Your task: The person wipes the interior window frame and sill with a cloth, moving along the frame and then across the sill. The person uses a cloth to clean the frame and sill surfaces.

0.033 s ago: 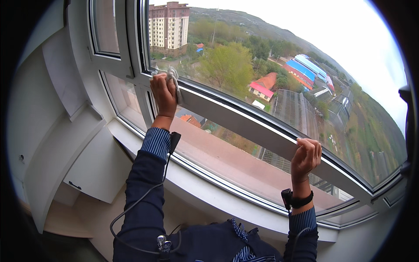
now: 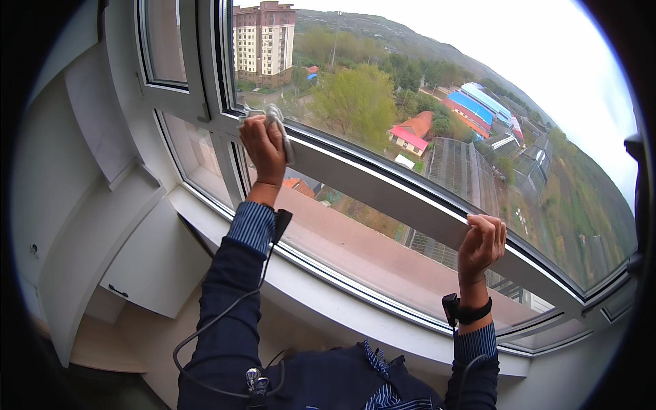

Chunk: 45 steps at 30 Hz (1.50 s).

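Note:
My left hand is raised and closed on a small grey cloth. It presses the cloth against the left end of a white horizontal window bar, beside the vertical frame post. Further right, my right hand grips the same bar from below with curled fingers. A black band is on that wrist. Both arms are in dark sleeves with striped cuffs.
The white sill runs below the lower pane. A white cabinet with a slanted top stands at the left under the side window. A thin cable hangs along my left sleeve. Outside, far below, are buildings and trees.

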Each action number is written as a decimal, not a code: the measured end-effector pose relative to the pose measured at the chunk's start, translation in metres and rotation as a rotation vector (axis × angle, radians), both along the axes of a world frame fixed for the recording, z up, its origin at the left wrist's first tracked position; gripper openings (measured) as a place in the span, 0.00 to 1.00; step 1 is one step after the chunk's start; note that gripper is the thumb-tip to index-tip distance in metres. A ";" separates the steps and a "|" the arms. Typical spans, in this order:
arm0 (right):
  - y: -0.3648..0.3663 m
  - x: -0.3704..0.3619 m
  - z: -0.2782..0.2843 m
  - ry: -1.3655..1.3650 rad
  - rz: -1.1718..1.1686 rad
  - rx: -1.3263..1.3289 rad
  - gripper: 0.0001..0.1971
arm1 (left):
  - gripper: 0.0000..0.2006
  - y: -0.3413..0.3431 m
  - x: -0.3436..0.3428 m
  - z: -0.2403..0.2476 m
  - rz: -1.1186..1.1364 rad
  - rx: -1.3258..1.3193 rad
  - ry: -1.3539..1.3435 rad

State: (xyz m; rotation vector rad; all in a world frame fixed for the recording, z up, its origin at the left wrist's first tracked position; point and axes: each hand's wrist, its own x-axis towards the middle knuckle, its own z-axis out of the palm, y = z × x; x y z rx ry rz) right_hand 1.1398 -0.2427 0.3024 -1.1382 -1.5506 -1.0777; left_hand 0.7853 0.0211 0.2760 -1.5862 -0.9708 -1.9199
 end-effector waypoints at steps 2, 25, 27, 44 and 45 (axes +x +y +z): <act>0.005 -0.009 0.001 0.012 -0.032 0.001 0.09 | 0.05 -0.024 0.046 -0.013 -0.118 -0.022 -0.008; 0.025 -0.027 0.002 0.154 0.005 0.001 0.10 | 0.05 0.045 -0.052 -0.011 -0.110 -0.028 -0.166; 0.025 -0.027 0.001 0.150 -0.018 0.004 0.10 | 0.05 0.008 0.004 -0.017 -0.210 -0.009 -0.116; 0.026 -0.025 -0.001 0.132 -0.011 0.021 0.09 | 0.05 0.068 -0.109 -0.015 -0.058 0.046 0.075; 0.026 -0.026 -0.001 0.132 -0.014 0.025 0.09 | 0.06 0.070 -0.105 -0.017 -0.064 -0.013 0.010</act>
